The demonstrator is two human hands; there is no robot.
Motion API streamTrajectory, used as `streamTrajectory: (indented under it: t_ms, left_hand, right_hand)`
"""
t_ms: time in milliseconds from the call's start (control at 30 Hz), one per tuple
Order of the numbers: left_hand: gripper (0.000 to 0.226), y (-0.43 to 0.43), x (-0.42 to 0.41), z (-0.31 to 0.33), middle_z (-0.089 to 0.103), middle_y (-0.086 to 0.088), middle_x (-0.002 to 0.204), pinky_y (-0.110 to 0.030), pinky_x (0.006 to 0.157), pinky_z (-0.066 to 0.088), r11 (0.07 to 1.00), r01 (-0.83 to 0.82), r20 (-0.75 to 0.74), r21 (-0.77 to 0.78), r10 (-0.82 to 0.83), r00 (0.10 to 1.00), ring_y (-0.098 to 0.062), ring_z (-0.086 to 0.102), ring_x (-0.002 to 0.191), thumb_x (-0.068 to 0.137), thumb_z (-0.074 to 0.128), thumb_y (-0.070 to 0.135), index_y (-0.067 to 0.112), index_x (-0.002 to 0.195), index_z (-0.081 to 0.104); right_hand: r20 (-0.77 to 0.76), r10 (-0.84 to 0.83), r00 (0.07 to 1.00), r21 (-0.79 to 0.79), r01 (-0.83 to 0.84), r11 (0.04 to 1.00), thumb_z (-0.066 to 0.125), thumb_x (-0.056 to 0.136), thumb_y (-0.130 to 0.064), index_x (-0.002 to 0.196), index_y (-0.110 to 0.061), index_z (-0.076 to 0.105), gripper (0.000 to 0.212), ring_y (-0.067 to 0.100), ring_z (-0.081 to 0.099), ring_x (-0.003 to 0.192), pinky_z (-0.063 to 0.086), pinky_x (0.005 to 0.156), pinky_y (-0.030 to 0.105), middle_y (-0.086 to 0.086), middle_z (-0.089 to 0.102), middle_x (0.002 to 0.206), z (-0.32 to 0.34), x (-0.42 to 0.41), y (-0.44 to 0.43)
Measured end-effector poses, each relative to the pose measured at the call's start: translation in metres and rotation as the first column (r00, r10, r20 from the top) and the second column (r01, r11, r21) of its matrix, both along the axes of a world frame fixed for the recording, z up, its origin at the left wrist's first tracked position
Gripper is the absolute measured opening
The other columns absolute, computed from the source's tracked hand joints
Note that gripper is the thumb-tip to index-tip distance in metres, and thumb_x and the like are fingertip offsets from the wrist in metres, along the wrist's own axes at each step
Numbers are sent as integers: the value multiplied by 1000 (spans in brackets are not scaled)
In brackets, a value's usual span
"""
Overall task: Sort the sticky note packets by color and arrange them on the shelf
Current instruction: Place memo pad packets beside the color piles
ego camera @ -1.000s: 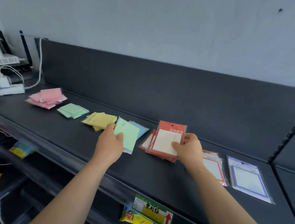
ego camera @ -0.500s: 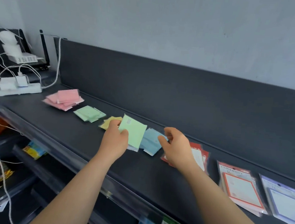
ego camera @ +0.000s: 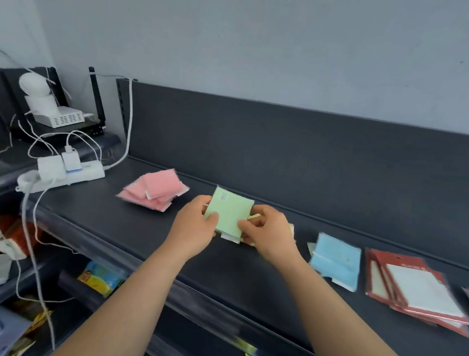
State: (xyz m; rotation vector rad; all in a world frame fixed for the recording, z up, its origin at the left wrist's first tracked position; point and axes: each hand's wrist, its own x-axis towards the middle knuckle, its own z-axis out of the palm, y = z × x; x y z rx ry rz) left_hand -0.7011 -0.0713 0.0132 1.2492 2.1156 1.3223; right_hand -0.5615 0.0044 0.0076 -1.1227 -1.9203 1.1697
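From the head view, both hands are gripping one green packet (ego camera: 229,212) just above the shelf (ego camera: 106,224), between the pink pile (ego camera: 155,190) and the blue packets (ego camera: 336,259). The left hand (ego camera: 195,228) is pinching its left edge and the right hand (ego camera: 268,234) is pinching its lower right corner. The packet is looking nearly square, so its long axis is unclear; its face is tilting toward the camera, with the printed corner at upper left. The hands are hiding most of the yellow packets (ego camera: 255,216) behind them. The red packets (ego camera: 415,293) are blurring near the right edge. Half a second ago only the left hand was holding it, while the right was hovering open over the blue ones.
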Motion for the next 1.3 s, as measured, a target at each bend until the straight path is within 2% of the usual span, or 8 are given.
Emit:
streamTrajectory:
  t_ms: [133,333,633,733,800,900,1000,1300]
  left_hand:
    - [38,6,-41,-1,59,-3,118,-29,80,47,997,51,-180,-56,-61,982,-19,56,101,92,47,12,22,127,56]
    - [49,17,-69,-8,48,-8,138,-31,97,38,988,-13,-188,-157,-17,982,-23,47,122,99,49,16,10,146,36]
    - [14,26,-79,-24,59,-14,105,-37,82,39,988,-1,-391,-155,-61,918,-32,54,104,96,48,13,4,104,55]
    - [19,24,-74,-22,58,-10,105,-36,81,40,993,-11,-531,-114,-52,846,-29,52,101,96,47,17,8,110,57]
    - [28,23,-67,-19,59,-8,114,-37,86,42,999,17,-589,-42,-38,807,-28,52,105,96,47,17,10,120,59]
    - [30,22,-49,-14,61,-6,116,-35,86,43,994,107,-621,28,-66,781,-26,54,104,96,47,17,11,121,63]
    - [30,22,-27,-12,65,-5,114,-33,85,43,983,177,-656,56,-98,748,-25,57,103,95,50,18,12,121,65]
    - [25,24,77,-7,68,2,104,-34,77,42,934,353,-730,56,-203,653,-25,58,92,95,49,25,18,109,68]
  right_hand:
    - [5,-55,998,-4,55,998,67,87,-18,116,-18,50,33,12,69,69,53,60,26,1,70,84,1,-36,-1]
    - [155,-105,982,35,101,994,61,84,-16,115,-9,56,32,23,67,84,56,73,37,5,70,87,3,-73,2]
    - [330,-138,934,203,73,977,60,87,-19,113,-4,59,30,26,62,94,53,82,38,9,67,103,-2,-81,2]
    - [344,-169,924,320,54,946,55,88,-19,85,-13,54,7,22,50,78,43,63,30,1,57,84,-2,-74,0]
    - [371,-210,904,392,53,919,52,90,-21,76,-18,47,16,23,47,75,35,55,27,0,51,79,0,-63,-3]
    - [408,-280,869,466,66,882,48,96,-26,111,-15,62,23,24,55,105,43,78,31,3,61,114,5,-40,-8]
    - [416,-343,842,521,88,849,45,98,-30,133,-17,52,37,19,50,122,40,91,29,-2,54,135,7,-11,-12]
    - [407,-528,745,574,241,783,47,96,-23,116,-9,60,27,23,58,105,46,83,33,3,63,119,4,104,-31]
